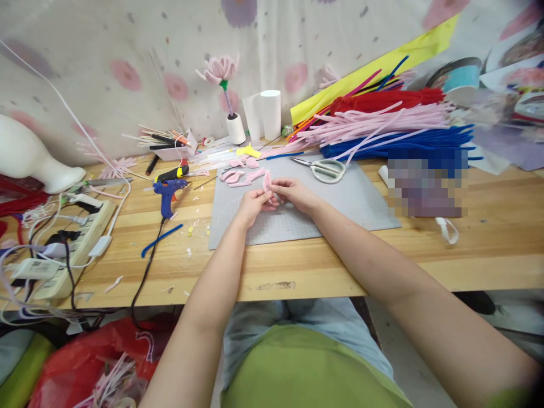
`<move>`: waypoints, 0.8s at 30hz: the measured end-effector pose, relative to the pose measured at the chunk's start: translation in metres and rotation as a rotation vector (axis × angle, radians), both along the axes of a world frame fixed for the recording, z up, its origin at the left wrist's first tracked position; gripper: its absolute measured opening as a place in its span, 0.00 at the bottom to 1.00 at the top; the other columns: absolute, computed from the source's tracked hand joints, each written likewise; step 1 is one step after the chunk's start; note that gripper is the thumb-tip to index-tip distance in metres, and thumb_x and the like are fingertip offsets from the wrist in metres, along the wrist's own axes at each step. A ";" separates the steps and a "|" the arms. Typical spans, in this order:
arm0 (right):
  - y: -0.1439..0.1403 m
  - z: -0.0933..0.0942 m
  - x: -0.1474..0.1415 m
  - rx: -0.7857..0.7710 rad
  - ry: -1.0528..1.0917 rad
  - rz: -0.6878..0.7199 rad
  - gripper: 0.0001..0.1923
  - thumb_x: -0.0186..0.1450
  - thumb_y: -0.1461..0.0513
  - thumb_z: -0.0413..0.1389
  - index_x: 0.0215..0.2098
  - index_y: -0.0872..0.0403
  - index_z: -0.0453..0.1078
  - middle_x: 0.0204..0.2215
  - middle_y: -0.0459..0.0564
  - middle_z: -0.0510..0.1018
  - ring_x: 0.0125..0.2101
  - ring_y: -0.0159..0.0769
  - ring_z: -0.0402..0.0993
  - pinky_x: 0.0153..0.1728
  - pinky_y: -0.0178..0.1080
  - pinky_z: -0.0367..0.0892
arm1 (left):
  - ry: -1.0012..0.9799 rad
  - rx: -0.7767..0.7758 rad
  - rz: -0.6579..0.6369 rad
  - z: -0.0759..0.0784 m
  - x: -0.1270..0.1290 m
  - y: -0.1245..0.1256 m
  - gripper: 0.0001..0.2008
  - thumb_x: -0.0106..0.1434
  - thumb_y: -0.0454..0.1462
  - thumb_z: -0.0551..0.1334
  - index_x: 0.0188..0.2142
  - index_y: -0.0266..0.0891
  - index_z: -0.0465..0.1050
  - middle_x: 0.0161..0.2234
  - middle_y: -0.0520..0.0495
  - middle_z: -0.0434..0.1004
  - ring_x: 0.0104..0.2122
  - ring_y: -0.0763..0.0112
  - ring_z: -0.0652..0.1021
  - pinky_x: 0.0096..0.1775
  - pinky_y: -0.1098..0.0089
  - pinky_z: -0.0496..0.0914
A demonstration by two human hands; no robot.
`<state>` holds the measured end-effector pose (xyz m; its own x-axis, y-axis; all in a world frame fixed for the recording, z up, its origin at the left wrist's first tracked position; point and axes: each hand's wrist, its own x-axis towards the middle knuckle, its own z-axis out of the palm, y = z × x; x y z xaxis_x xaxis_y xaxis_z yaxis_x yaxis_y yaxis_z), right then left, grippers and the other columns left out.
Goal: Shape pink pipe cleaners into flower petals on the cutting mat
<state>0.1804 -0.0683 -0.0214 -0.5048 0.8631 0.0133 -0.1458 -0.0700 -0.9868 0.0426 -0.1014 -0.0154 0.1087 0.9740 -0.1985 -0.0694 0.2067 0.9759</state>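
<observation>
Between my two hands is a small pink petal (267,180) of bent pipe cleaner, standing upright from the fingertips. My left hand (255,205) pinches it low down. From the other side, my right hand (293,194) grips it with thumb and forefinger, its other fingers curled below. Both hands are over the grey cutting mat (357,209). Just beyond them lie several pink petals (233,177) of the same kind. Scissors (326,170) with pale handles rest at the mat's far edge.
A blue glue gun (167,195) lies left of the mat, its cord hanging over the table edge. Bundled pipe cleaners (382,123) are piled at the back right. A finished pink flower (221,73) stands in a white holder (235,129). A power strip (80,249) with cables sits far left.
</observation>
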 end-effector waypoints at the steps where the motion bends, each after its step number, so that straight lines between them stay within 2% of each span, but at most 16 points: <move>1: 0.001 0.001 0.001 0.018 -0.033 -0.014 0.15 0.51 0.53 0.60 0.26 0.58 0.69 0.17 0.42 0.68 0.17 0.21 0.59 0.17 0.28 0.51 | 0.016 -0.002 -0.023 0.000 0.000 0.000 0.11 0.52 0.40 0.64 0.23 0.31 0.69 0.21 0.50 0.72 0.22 0.77 0.74 0.31 0.70 0.72; 6: 0.001 0.004 -0.003 -0.015 -0.149 -0.085 0.15 0.48 0.54 0.61 0.25 0.59 0.70 0.15 0.42 0.68 0.15 0.22 0.58 0.16 0.30 0.47 | 0.102 0.005 -0.083 -0.002 0.005 -0.002 0.08 0.54 0.35 0.61 0.22 0.31 0.69 0.19 0.51 0.70 0.21 0.80 0.72 0.28 0.74 0.71; 9: -0.001 0.006 -0.009 -0.023 -0.152 -0.200 0.14 0.46 0.56 0.61 0.20 0.58 0.67 0.12 0.41 0.65 0.14 0.22 0.56 0.16 0.31 0.48 | 0.134 0.027 -0.019 -0.007 0.009 -0.001 0.07 0.56 0.33 0.59 0.24 0.32 0.70 0.21 0.51 0.71 0.22 0.79 0.72 0.26 0.76 0.70; 14: -0.003 0.005 -0.016 -0.040 -0.130 -0.340 0.12 0.46 0.56 0.60 0.17 0.57 0.65 0.12 0.42 0.65 0.14 0.23 0.55 0.15 0.32 0.51 | 0.164 0.080 0.090 -0.016 0.014 0.003 0.06 0.55 0.36 0.60 0.25 0.34 0.71 0.22 0.49 0.72 0.24 0.75 0.73 0.25 0.75 0.69; 24: 0.003 0.001 -0.016 -0.007 -0.145 -0.411 0.12 0.46 0.57 0.61 0.19 0.57 0.67 0.14 0.42 0.67 0.15 0.23 0.55 0.16 0.32 0.51 | 0.243 0.125 0.181 -0.018 0.016 -0.001 0.09 0.54 0.41 0.61 0.27 0.36 0.74 0.22 0.49 0.73 0.23 0.73 0.73 0.28 0.72 0.69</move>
